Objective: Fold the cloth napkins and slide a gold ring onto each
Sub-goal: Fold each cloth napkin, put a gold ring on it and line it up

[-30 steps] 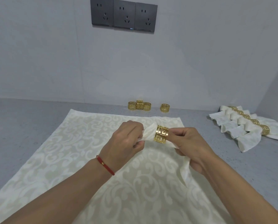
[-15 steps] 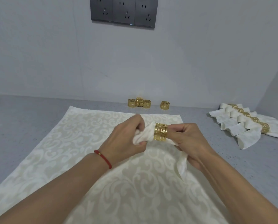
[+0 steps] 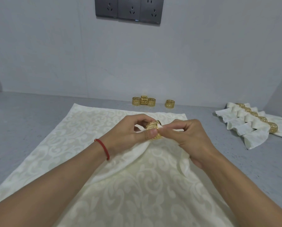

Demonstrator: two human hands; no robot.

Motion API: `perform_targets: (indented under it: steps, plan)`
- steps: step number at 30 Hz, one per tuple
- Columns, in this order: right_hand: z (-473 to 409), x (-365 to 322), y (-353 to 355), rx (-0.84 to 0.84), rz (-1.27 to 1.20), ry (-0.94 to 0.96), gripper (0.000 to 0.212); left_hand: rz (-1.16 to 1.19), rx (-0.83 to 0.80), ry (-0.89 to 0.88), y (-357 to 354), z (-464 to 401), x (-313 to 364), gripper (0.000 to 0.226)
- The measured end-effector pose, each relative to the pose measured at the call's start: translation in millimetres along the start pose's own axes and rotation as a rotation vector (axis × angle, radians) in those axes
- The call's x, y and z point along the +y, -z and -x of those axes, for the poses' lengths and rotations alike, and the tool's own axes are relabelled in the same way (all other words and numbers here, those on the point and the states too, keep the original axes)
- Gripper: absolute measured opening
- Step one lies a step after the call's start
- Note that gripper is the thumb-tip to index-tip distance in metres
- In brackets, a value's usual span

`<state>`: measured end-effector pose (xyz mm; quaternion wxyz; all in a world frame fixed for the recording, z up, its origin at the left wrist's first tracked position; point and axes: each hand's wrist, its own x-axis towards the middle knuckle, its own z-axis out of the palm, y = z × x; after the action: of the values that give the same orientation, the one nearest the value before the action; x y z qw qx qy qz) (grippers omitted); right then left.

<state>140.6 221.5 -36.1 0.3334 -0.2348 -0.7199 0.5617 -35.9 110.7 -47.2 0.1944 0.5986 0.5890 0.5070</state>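
Observation:
A cream damask napkin [image 3: 143,163] hangs gathered between my hands above a larger cream patterned cloth [image 3: 58,149] spread on the grey counter. A gold ring [image 3: 154,131] sits around the napkin's bunched end. My left hand [image 3: 128,133] pinches the ring, thumb across its front, with a bit of napkin poking out behind. My right hand [image 3: 189,136] grips the napkin just right of the ring. Several spare gold rings [image 3: 143,101] stand by the wall.
Several finished napkins with gold rings [image 3: 251,122] lie in a row at the right on the grey counter [image 3: 22,115]. One lone ring [image 3: 169,104] stands right of the cluster. Wall sockets [image 3: 128,9] are overhead. A wall corner closes the right side.
My hands have drawn closer together. My left thumb now covers the ring, and less of the napkin's end shows left of it.

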Motion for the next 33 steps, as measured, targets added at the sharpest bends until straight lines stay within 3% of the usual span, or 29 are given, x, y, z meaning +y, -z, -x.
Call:
perform_targets:
  steps: [9, 11, 13, 14, 15, 19, 27, 33]
  plan:
    - [-3, 3, 11, 0.094, -0.056, 0.011, 0.008, 0.164, 0.053, 0.057, 8, -1, -9, 0.034]
    - [-4, 4, 17, 0.102, 0.232, 0.098, 0.005, 0.063, 0.089, 0.045, 10, -2, -11, 0.036]
    - [-3, 8, 22, 0.066, 0.737, 0.218, 0.028, -0.025, 0.100, 0.024, 8, -1, -10, 0.039]
    - [-3, 8, 21, 0.020, 0.860, 0.248, 0.041, -0.052, 0.093, 0.019, 6, 0, -9, 0.041]
    - [-2, 7, 19, -0.013, 0.851, 0.258, 0.043, -0.059, 0.082, 0.025, 4, 0, -8, 0.042]
    - [-3, 5, 10, 0.024, 0.572, 0.293, 0.013, 0.149, 0.137, 0.085, 0, 1, -6, 0.032]
    - [-4, 3, 9, 0.146, 0.568, 0.222, 0.035, 0.241, 0.155, 0.056, 4, 3, -6, 0.009]
    - [-2, 4, 10, 0.148, 0.570, 0.210, 0.040, 0.363, 0.114, 0.077, 0, 4, -4, 0.018]
